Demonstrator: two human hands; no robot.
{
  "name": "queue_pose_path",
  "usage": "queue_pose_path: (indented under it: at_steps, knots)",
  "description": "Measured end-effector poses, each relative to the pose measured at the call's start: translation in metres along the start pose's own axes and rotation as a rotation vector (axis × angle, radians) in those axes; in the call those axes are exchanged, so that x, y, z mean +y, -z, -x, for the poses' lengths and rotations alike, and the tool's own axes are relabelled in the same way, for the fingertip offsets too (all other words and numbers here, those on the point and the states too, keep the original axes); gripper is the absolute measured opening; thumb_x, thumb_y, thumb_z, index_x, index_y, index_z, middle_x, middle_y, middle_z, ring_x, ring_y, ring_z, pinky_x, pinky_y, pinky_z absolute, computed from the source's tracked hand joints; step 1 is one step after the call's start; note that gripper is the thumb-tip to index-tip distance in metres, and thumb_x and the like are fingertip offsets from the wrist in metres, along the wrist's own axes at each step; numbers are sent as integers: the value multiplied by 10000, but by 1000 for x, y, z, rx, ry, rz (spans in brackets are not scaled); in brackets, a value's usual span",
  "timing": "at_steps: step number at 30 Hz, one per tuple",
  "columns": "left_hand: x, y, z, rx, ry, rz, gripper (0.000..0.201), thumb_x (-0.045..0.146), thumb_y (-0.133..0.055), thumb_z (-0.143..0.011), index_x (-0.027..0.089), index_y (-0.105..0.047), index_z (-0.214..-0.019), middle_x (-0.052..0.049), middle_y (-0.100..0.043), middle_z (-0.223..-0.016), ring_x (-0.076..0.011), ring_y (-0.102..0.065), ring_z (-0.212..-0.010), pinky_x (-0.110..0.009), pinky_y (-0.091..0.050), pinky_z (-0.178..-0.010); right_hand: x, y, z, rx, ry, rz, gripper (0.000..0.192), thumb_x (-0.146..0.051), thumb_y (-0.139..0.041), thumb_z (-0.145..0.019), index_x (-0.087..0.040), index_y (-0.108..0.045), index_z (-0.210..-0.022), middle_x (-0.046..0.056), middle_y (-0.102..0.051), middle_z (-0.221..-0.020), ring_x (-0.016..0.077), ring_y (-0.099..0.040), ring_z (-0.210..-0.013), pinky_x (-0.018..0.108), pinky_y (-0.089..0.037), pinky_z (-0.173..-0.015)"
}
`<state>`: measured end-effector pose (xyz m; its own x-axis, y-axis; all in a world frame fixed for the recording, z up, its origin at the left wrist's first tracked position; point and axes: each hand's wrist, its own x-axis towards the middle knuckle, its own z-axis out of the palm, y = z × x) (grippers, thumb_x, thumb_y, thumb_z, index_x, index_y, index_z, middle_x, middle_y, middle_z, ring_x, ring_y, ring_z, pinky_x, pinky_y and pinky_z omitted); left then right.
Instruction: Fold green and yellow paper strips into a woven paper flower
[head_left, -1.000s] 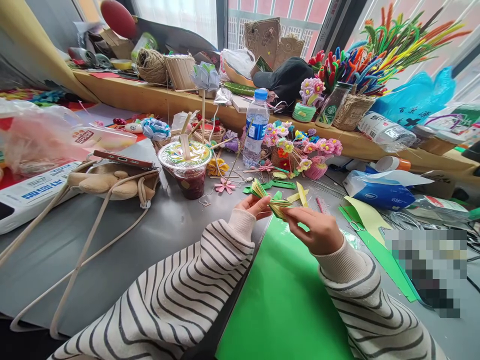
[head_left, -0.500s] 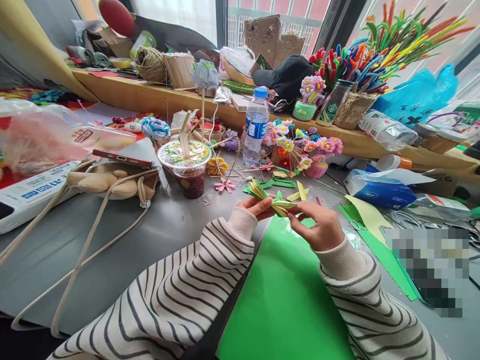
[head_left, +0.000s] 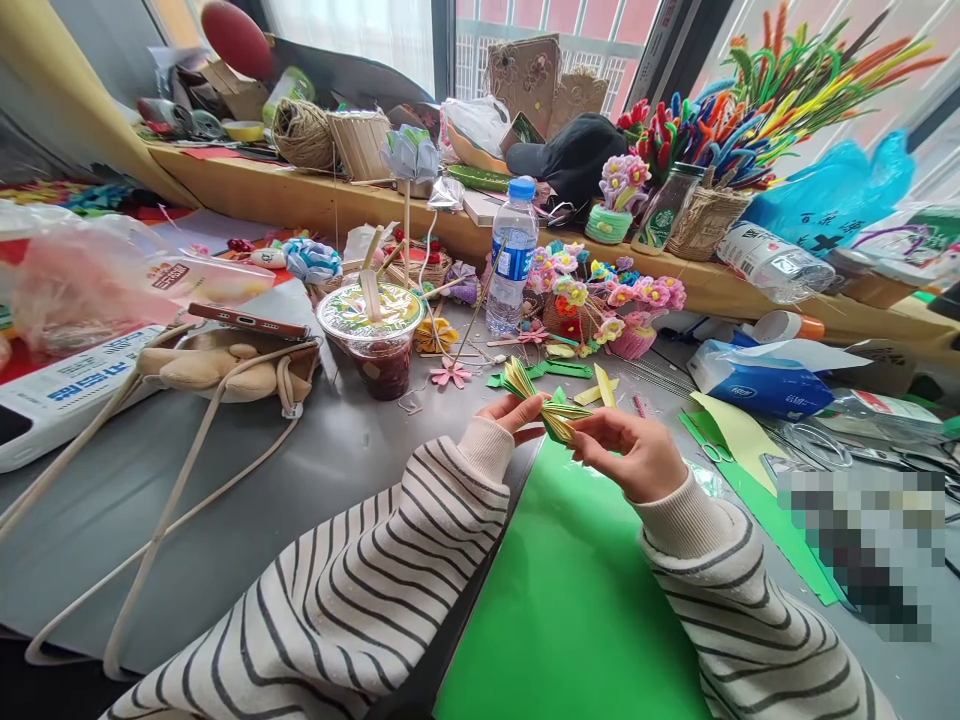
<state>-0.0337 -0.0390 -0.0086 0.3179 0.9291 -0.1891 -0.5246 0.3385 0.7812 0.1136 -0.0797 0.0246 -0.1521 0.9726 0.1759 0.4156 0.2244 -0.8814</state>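
Left hand [head_left: 514,412]: it is above the worktop [head_left: 225,490], its fingers [head_left: 525,408] are closed on the middle of the paper fan [head_left: 544,400], at the left side of the pinch.
Right hand [head_left: 634,455]: it meets the left hand from the right; its fingers [head_left: 592,432] are clamped on the right part of the same fan.
Paper fan: a pleated piece, yellow and green, held in the air between both hands, just above the far edge of the green sheet [head_left: 570,590]. One end opens up and to the left, the other end opens toward the right hand.
Green sheet: it lies flat on the worktop under the hands and between the two striped sleeves [head_left: 360,590].
Cup [head_left: 373,335]: a plastic drink cup with a printed lid, to the left of the hands, well apart from them.
Bottle [head_left: 513,255]: a water bottle with blue cap, upright behind the fan.
Flowers [head_left: 600,300]: small handmade flowers stand beside the bottle, on its right.
Phone [head_left: 247,320]: it lies on a beige bag [head_left: 217,365], left of the cup.
Scissors [head_left: 817,445]: they lie at the right, near a blurred area.
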Motion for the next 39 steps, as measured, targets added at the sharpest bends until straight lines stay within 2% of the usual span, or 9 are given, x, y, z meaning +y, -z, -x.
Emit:
queue_pose_path:
  at_steps: [4, 9, 13, 16, 20, 28, 31, 35, 39]
  knots:
    - [0, -3, -1, 47, -14, 20, 287, 357, -697, -485, 147, -617, -663, -13, -611, -678, -125, -566, -654, -258, -441, -641, 2, -7, -1, -13, -152, -314, 235, -322, -616, -612, -134, -597, -753, 43, -640, -625, 140, -604, -536, 266, -508, -517]
    - [0, -4, -4, 94, -19, 17, 311, 366, -711, -446, 130, -578, -598, 1, -584, -609, -95, -547, -573, -228, -438, -592, 6, -14, -4, -24, -354, -565, 293, -311, -687, -523, -122, -604, -732, 46, -653, -612, 156, -617, -526, 278, -516, -509]
    - [-1, -2, -5, 122, -22, -9, 320, 378, -707, -448, 123, -569, -583, 8, -574, -586, -74, -533, -537, -205, -432, -572, 6, -16, -4, -29, -483, -687, 316, -283, -721, -468, -124, -601, -714, 32, -653, -589, 142, -616, -512, 251, -513, -511]
    - [-1, -1, -4, 153, 9, -29, 328, 384, -706, -447, 123, -566, -589, 12, -567, -571, -69, -528, -521, -193, -425, -544, 5, -16, -4, -9, -492, -689, 318, -291, -719, -466, -126, -603, -712, 25, -648, -561, 135, -611, -500, 239, -508, -503]
    - [0, -1, -2, 143, 55, -20, 310, 370, -697, -479, 127, -567, -620, 0, -582, -596, -80, -542, -536, -198, -427, -544, 6, -17, -4, 1, -473, -653, 330, -319, -714, -458, -128, -606, -704, 22, -643, -550, 139, -608, -492, 251, -509, -499]
    - [0, -4, -1, 162, -8, 1, 281, 332, -701, -482, 122, -553, -597, 13, -563, -567, -67, -522, -513, -202, -431, -575, 8, -24, -2, 25, -406, -626, 322, -335, -697, -479, -138, -604, -717, 41, -657, -650, 153, -616, -528, 273, -516, -511]
    - [-1, -3, -3, 156, 0, -26, 302, 359, -688, -494, 120, -556, -622, -3, -573, -608, -77, -536, -544, -206, -437, -583, 10, -24, -1, 37, -331, -588, 300, -330, -677, -519, -144, -598, -742, 34, -656, -664, 141, -611, -522, 269, -515, -511]
    - [-1, -4, -2, 200, -93, -142, 370, 378, -680, -493, 129, -537, -726, -13, -562, -701, -91, -544, -595, -212, -451, -542, 12, -23, 1, 150, -115, -324, 225, -324, -595, -628, -153, -587, -774, 44, -651, -686, 142, -608, -555, 282, -514, -546]
    - [-2, -10, 4, 325, -259, -231, 434, 369, -700, -451, 148, -471, -747, 17, -524, -690, -84, -534, -548, -202, -441, -450, 10, -17, 2, 319, 141, 173, 152, -252, -525, -697, -150, -583, -793, 53, -643, -683, 133, -599, -552, 263, -505, -558]
